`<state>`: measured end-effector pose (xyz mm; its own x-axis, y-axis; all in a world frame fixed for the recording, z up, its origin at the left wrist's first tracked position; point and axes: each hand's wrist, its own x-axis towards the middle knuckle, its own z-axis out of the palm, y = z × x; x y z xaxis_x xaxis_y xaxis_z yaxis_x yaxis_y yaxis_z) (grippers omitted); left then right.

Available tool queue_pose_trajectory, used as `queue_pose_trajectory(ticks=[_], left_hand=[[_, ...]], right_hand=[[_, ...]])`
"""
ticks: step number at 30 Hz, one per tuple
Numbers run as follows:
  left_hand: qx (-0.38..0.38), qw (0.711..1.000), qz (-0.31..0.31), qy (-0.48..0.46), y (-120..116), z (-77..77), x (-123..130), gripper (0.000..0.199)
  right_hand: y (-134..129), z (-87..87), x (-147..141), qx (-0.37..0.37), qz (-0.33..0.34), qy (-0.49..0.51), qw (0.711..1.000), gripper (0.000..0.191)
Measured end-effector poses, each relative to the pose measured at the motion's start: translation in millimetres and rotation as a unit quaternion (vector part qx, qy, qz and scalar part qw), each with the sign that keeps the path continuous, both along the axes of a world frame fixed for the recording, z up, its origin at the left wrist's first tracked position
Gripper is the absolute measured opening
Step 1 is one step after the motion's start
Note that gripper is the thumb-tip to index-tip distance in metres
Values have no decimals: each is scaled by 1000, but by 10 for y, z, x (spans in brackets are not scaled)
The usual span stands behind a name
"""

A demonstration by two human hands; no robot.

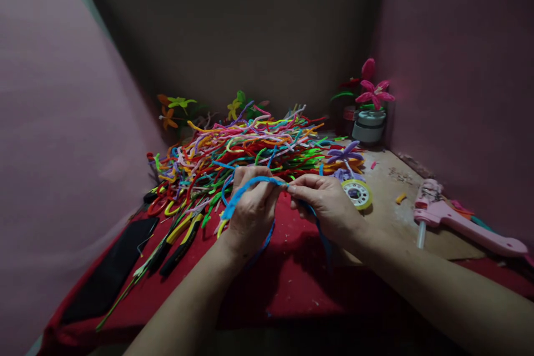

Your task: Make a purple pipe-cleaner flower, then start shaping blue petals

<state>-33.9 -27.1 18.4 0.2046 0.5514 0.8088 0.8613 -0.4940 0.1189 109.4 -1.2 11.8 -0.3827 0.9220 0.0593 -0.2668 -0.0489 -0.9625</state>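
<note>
Blue pipe cleaners run between my two hands above the red cloth. My left hand is closed around them, with blue ends sticking out on its far and left sides. The fingertips of my right hand pinch the blue strands where they meet, just right of my left fingers. More blue lengths hang down below both hands. Beyond my hands lies a big heap of multicoloured pipe cleaners.
Yellow-and-black pliers and a black phone lie on the left. At the right are a yellow tape roll, a purple pipe-cleaner flower and a pink glue gun. A pink flower stands in a grey pot.
</note>
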Motion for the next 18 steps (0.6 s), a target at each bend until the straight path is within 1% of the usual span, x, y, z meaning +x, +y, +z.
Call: queue_pose_trajectory(ticks=[2,4,7,9,11,13,16,18], left_hand=[[-44,999,-3,-23,-24,32,2,15],[-130,986,-21,-100,-44,65,13,19],[-259,938,-57,-225,-60,116,33,24],[-306,909,-71,-274,-61,149,41,27],[-325,894,-78,-299,-57,175,41,30],[-333,888,-82,-308,-52,188,35,30],[-332,890,-71,-304,-46,170,25,30],[-310,903,-58,-292,-42,137,16,30]], right_hand=[[-8,18,4,14,2,-9,1000,10],[-18,36,11,24,4,-17,1000,10],[-29,46,22,21,14,-19,1000,11],[-31,38,28,14,25,-16,999,11],[-27,25,33,4,40,-9,999,10],[-23,16,37,-11,51,3,999,8],[-15,18,40,-31,59,16,998,9],[-7,24,43,-42,52,16,998,10]])
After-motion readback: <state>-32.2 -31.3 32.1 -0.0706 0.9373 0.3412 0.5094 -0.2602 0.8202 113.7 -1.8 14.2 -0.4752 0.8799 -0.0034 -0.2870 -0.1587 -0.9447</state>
